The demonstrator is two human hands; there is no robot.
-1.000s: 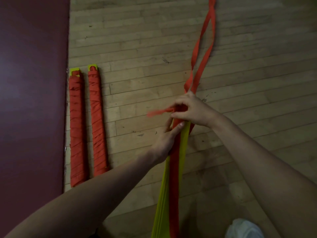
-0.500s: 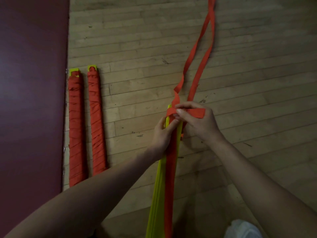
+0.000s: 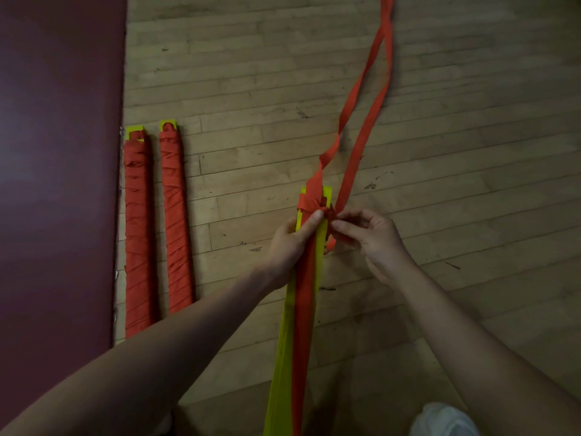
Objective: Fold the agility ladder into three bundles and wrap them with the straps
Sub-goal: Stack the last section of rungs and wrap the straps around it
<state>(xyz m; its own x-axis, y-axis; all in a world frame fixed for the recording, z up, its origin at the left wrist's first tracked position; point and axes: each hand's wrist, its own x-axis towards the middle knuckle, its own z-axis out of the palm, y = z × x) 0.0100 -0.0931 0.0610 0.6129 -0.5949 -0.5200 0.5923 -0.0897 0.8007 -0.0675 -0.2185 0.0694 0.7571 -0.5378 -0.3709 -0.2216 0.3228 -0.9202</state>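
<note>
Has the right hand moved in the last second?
Yes. Against the wrapped bundles, which held their place in frame, the right hand dropped lower in frame and slightly right, now pinching the orange strap beside the yellow rung stack.

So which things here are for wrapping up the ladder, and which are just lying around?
For the job: yellow bundle, held by the left hand; orange strap, pinched by the right hand; two wrapped bundles, already done.
Just lying about: dark red mat; white shoe.
</note>
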